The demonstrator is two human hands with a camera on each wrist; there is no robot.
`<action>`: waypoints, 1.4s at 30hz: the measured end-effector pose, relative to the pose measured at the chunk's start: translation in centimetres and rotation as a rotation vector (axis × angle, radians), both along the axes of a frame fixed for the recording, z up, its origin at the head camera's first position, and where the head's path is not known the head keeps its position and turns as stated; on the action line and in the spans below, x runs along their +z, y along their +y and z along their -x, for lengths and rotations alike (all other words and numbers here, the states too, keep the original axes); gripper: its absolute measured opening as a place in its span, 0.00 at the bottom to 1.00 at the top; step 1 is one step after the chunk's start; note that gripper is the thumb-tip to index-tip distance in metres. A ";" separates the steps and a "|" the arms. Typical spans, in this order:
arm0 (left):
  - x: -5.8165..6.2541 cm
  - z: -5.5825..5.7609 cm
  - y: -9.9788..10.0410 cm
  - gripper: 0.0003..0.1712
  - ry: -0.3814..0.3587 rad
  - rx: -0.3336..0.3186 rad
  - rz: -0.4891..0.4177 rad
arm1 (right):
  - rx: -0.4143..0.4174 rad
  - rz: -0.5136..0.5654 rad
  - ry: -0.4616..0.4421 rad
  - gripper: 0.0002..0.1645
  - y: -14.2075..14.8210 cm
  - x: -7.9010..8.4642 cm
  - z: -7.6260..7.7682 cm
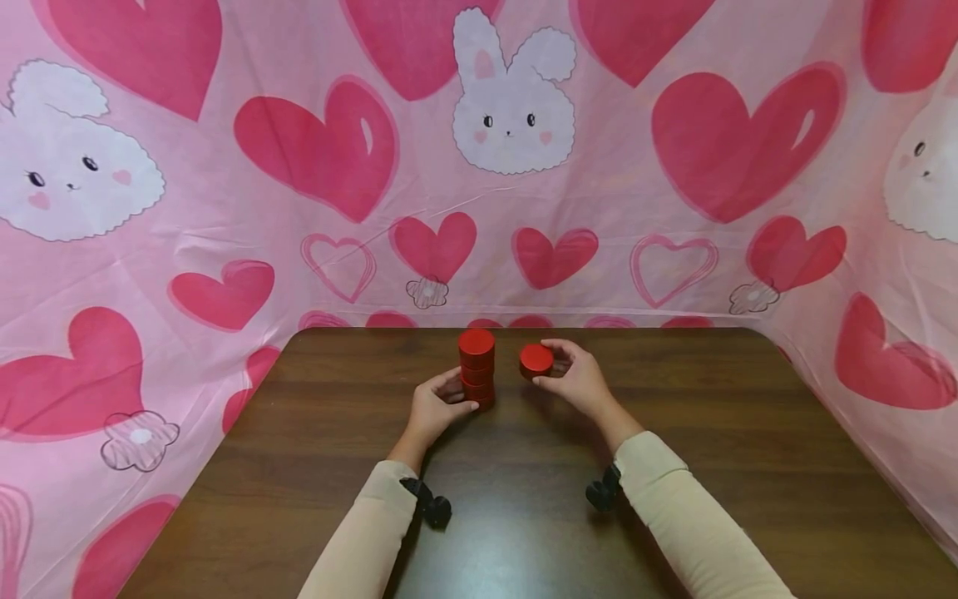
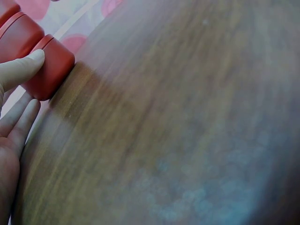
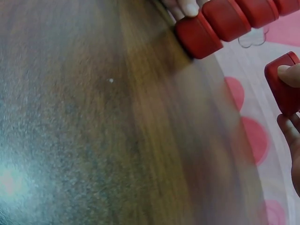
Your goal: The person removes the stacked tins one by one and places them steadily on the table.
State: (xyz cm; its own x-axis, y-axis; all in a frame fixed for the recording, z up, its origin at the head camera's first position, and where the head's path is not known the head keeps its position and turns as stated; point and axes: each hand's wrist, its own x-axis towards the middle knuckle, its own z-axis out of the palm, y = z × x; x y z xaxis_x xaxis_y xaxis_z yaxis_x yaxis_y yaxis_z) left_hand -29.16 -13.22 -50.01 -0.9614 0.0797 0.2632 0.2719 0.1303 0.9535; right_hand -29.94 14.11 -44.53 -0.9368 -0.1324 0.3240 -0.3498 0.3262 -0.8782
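Several red round tins form an upright stack (image 1: 477, 368) near the far side of the wooden table. My left hand (image 1: 436, 409) holds the bottom of this stack, its thumb on the near side and the fingers partly hidden behind. In the left wrist view the thumb (image 2: 23, 69) lies against the lowest tin (image 2: 55, 70). To the right of the stack, my right hand (image 1: 578, 378) grips a single red tin (image 1: 535, 361) between thumb and fingers. The right wrist view shows this tin (image 3: 281, 86) apart from the stack and raised above the table.
The brown wooden table (image 1: 314, 466) reaches back to a pink cloth (image 1: 494, 258) printed with hearts and rabbits, which also hangs along both sides. A black wrist camera (image 1: 436, 509) sits at the left cuff, and another black camera (image 1: 601, 492) at the right cuff.
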 end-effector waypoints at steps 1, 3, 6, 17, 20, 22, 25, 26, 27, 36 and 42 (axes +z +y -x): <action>0.0 0.0 0.0 0.39 0.001 0.002 -0.006 | -0.004 -0.003 -0.010 0.37 0.0 -0.1 0.0; 0.0 0.0 0.0 0.38 0.011 0.005 -0.005 | -0.010 -0.011 -0.024 0.37 0.1 -0.4 0.1; 0.0 0.0 0.1 0.38 0.036 0.006 -0.005 | -0.014 -0.022 -0.049 0.37 0.2 -0.7 0.2; -0.1 0.1 0.1 0.38 0.055 0.006 -0.012 | -0.017 -0.004 -0.116 0.37 0.2 -1.0 -0.1; 0.0 0.0 0.0 0.38 0.041 0.008 -0.009 | -0.016 -0.009 -0.154 0.37 0.2 -1.3 -0.1; 0.0 0.0 0.0 0.38 0.034 0.003 -0.018 | -0.016 -0.014 -0.175 0.38 0.4 -1.9 0.3; -0.1 0.1 0.1 0.39 0.025 -0.006 -0.039 | -0.012 -0.014 -0.188 0.38 0.6 -2.8 0.7; -0.1 0.1 0.1 0.39 0.022 -0.010 -0.046 | -0.010 -0.010 -0.188 0.38 0.6 -2.9 0.8; -0.1 0.1 0.2 0.39 0.027 -0.015 -0.050 | -0.009 -0.007 -0.189 0.38 0.6 -3.0 0.8; -0.1 0.0 0.1 0.38 0.038 -0.007 -0.024 | -0.004 -0.031 -0.204 0.38 1.0 -3.7 1.0; -0.1 -0.1 0.0 0.38 0.026 -0.008 -0.026 | -0.002 -0.031 -0.227 0.38 1.2 -3.7 0.9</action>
State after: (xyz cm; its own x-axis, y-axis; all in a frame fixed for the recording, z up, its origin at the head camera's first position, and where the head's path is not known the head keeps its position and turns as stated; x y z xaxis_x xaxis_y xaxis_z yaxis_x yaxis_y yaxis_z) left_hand -29.07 -13.19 -50.15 -0.9536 0.0796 0.2904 0.2977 0.1031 0.9491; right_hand -30.89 15.31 -48.24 -0.9854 -0.1368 0.1010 -0.1439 0.3546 -0.9239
